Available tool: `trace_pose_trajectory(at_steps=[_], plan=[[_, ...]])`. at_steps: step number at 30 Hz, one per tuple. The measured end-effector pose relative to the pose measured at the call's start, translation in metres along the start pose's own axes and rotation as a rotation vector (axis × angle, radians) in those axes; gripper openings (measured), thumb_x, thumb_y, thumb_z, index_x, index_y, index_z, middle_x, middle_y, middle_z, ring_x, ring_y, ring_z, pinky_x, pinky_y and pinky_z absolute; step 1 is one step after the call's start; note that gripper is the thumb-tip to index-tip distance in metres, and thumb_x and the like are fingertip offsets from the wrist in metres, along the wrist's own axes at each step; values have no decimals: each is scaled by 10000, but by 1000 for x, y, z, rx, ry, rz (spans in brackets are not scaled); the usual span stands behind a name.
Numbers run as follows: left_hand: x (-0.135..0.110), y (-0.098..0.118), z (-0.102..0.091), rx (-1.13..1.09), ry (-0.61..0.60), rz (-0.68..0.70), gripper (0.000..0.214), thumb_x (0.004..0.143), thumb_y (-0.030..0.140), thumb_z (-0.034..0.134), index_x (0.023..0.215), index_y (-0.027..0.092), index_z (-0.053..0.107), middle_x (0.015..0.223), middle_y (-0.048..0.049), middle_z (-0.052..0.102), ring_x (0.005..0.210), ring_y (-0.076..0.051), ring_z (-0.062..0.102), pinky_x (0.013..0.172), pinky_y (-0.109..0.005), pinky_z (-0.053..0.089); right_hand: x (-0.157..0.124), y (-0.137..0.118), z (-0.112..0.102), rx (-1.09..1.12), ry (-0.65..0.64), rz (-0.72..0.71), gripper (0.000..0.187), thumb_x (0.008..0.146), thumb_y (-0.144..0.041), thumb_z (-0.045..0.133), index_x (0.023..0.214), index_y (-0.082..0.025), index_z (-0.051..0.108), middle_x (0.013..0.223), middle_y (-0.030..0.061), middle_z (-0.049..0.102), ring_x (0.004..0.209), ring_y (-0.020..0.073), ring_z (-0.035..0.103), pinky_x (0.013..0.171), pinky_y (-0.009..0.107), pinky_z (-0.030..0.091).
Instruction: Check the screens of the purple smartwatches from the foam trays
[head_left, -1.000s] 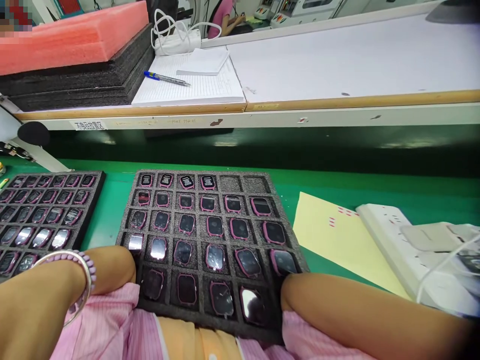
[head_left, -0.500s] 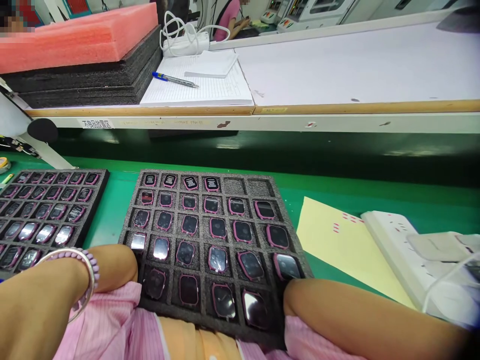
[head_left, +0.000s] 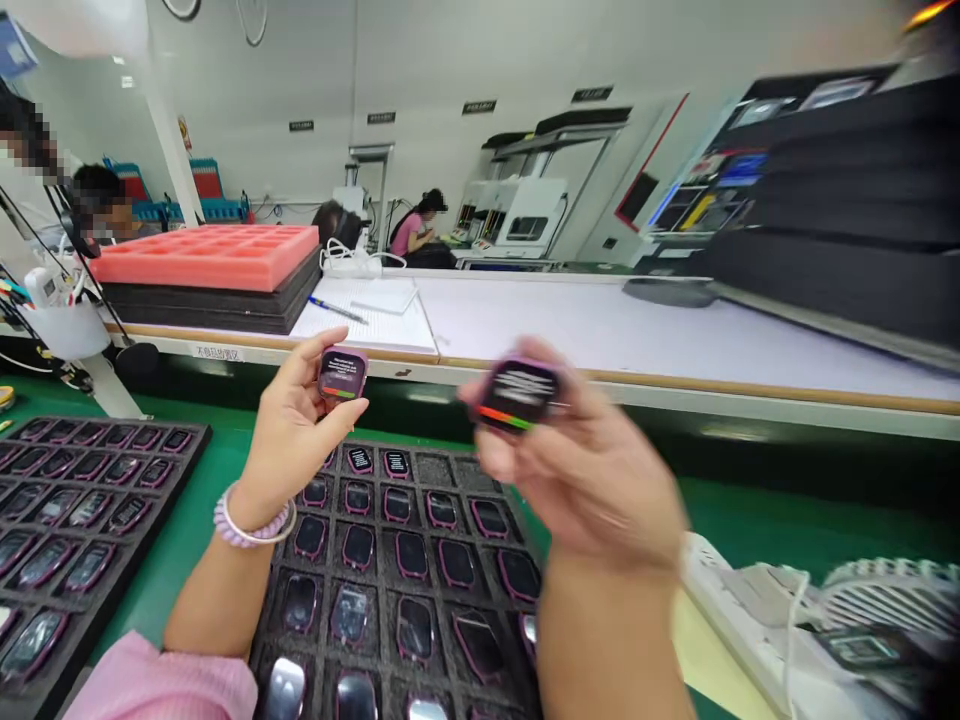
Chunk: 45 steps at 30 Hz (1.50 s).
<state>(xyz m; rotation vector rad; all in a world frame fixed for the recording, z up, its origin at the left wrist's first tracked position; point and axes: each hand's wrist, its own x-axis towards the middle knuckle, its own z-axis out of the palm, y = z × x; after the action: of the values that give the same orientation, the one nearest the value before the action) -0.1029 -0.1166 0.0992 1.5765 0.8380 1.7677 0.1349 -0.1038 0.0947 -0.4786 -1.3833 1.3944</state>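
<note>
My left hand pinches a smartwatch body with a purple case, its lit screen turned toward me. White text and an orange and green band show on that screen. My right hand, blurred by motion, grips a second smartwatch body with a similar lit display. Both watches are held up above a dark foam tray, whose pockets hold many more purple-cased watches, mostly with dark screens. Two pockets in its far right row hold nothing. My right forearm hides part of the tray's right side.
Another filled watch tray lies at the left. Behind, a shelf bears pink foam, a notebook with a pen, and stacked black foam. A white power strip and yellow paper sit at right. People work beyond.
Both hands have risen from low beside the tray and now each hold a lit watch in front of me. My view has tilted up, showing more of the room.
</note>
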Motion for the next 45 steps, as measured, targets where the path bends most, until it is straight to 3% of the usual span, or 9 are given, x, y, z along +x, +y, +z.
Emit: trace_pose_trajectory(at_steps=[3,8,14,20,31,38,45], plan=[[8,-18,10,-23,-19,-12,587,830,242,820,1365,240,579,1179,-67,687,952,-161,686,771,-236,608,23,17,8,108,-38,39,596,812,-297,890,1358,-308,650,1160,69,752,803,194,718,710,356,617],[7,-26,10,-39,-85,-49,563,844,250,797,1363,241,580,1129,-56,688,832,-129,670,700,-224,618,34,37,8,100,-38,47,577,830,-273,843,1353,-262,600,1134,71,738,791,166,702,720,322,602],[6,-24,16,-85,-136,-84,532,853,248,794,1346,223,595,1136,-66,723,738,-115,712,706,-244,658,32,32,9,93,2,-1,511,795,-251,844,1248,-260,607,1065,38,708,716,141,652,685,317,577],[2,-20,18,-126,-193,-138,504,901,259,740,1375,184,589,1178,-93,736,759,-139,776,760,-262,688,31,33,13,119,7,-1,472,784,-252,848,1201,-257,626,839,-19,643,660,133,624,624,284,541],[4,-22,20,-142,-167,-185,433,892,286,736,1302,171,657,1098,-71,754,704,-150,785,703,-250,697,36,42,19,111,99,-51,444,760,-310,892,1124,-232,649,861,-28,652,585,82,575,560,223,462],[23,-18,23,-224,-166,-253,484,782,234,726,1255,161,657,994,-26,763,663,-160,782,653,-238,684,44,34,18,83,93,-80,445,751,-292,870,1137,-234,656,838,-29,652,623,100,595,596,236,490],[52,-8,26,-230,-181,-178,502,730,237,689,1228,182,662,890,27,723,625,-139,760,623,-241,668,72,16,15,38,21,-169,413,837,-461,807,1130,-233,626,871,-15,664,612,107,601,586,255,513]])
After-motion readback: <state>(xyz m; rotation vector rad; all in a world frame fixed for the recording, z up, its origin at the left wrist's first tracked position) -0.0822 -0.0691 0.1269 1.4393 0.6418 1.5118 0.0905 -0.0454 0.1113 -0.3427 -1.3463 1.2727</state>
